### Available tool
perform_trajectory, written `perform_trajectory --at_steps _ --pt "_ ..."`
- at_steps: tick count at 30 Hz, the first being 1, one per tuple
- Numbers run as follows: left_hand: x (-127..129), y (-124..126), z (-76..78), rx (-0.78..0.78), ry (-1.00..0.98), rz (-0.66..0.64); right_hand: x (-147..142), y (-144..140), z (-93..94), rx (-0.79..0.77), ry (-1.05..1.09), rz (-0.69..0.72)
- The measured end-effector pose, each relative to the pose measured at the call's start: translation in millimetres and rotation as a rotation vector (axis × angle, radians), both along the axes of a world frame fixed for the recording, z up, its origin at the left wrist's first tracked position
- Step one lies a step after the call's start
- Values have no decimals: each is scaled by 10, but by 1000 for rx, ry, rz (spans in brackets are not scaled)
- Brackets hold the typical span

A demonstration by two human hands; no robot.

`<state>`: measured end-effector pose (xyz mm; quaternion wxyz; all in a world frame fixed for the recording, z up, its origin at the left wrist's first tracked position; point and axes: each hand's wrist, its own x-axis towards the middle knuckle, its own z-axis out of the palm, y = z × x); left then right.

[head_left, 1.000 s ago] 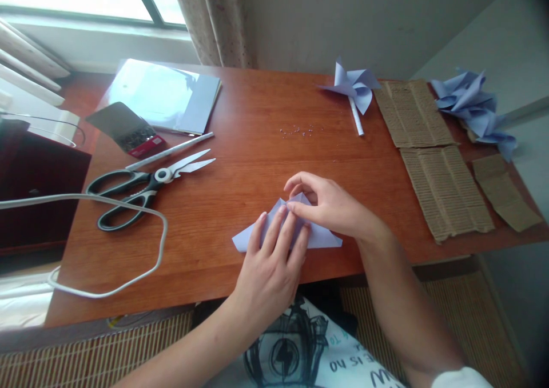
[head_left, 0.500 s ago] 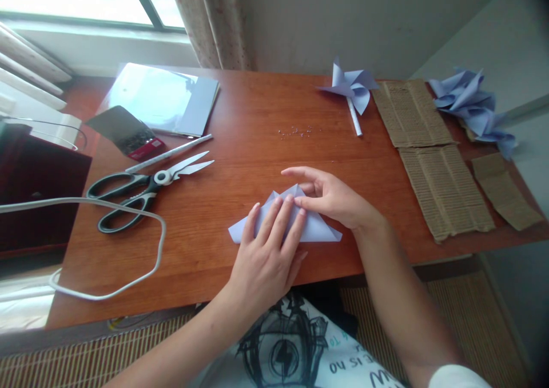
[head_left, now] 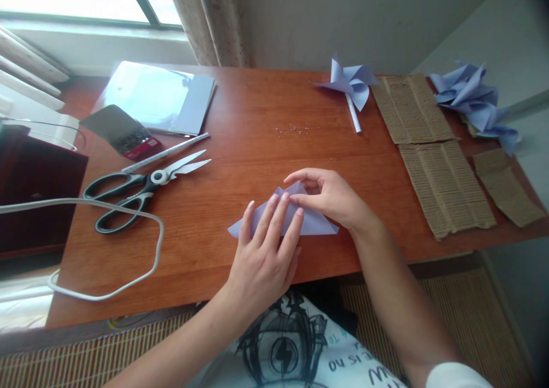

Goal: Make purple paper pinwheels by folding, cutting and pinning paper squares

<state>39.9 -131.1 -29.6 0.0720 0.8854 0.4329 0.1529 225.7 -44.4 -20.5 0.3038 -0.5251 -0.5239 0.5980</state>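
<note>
- The folded lilac paper (head_left: 315,222) is laid flat near the front edge of the wooden table (head_left: 253,108); its middle is covered by the left hand (head_left: 268,245), so the folds beneath cannot be made out.
- The paper is pressed down by the left hand with flat, spread fingers (nothing is gripped).
- The paper's top corner is pinched by the right hand (head_left: 332,196) between thumb and forefinger.
- The scissors (head_left: 141,188) are seen with blades parted, beside a white pen (head_left: 165,152); a small dark packet (head_left: 122,130) with a red end is too blurred to be read.
- Writing is printed on the shirt at the bottom edge, but it is cut off and upside down; only fragments such as "is no" can be read.
- A finished pinwheel (head_left: 349,85), corrugated cardboard pieces (head_left: 444,185) and a heap of lilac pinwheels (head_left: 474,99) are placed to the right.
- A white cable (head_left: 141,274) is looped over the table's left side; a window and curtain are seen behind.
</note>
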Motion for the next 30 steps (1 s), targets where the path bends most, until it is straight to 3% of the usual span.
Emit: perform_trajectory --at_steps 17,24,30 --pt "31 -17 -18 -46 1 -15 -8 -11 -9 185 -168 3" --pt "38 -18 -22 -70 30 -31 8 19 -35 58 -30 -45" --pt "45 -20 -16 -85 29 -22 -14 11 -92 63 13 -137"
